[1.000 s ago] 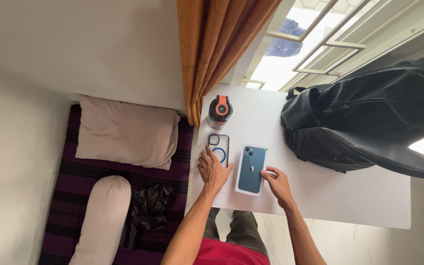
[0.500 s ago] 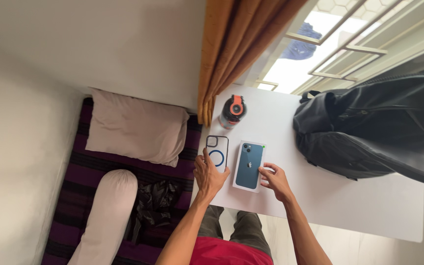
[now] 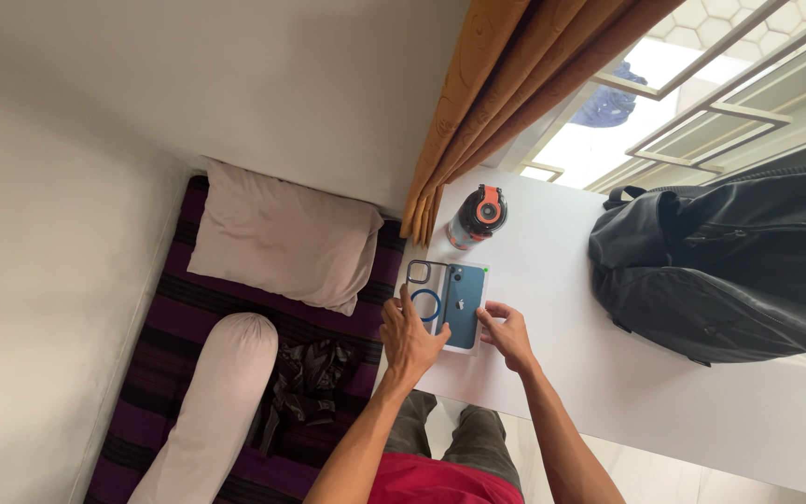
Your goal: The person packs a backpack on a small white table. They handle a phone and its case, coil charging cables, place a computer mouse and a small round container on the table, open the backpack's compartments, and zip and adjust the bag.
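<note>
Left hand (image 3: 411,338) flat on clear phone case (image 3: 423,295), right hand (image 3: 507,334) fingertips pinching white-and-blue phone box (image 3: 465,306) alongside.

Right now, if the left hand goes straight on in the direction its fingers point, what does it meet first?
The left hand points up the table, its fingers on the clear phone case. Past the case, the next thing in that line is probably the bottle with the orange lid, though the line may pass just beside it.

Red shirt, olive-grey trousers, bare forearms
</note>
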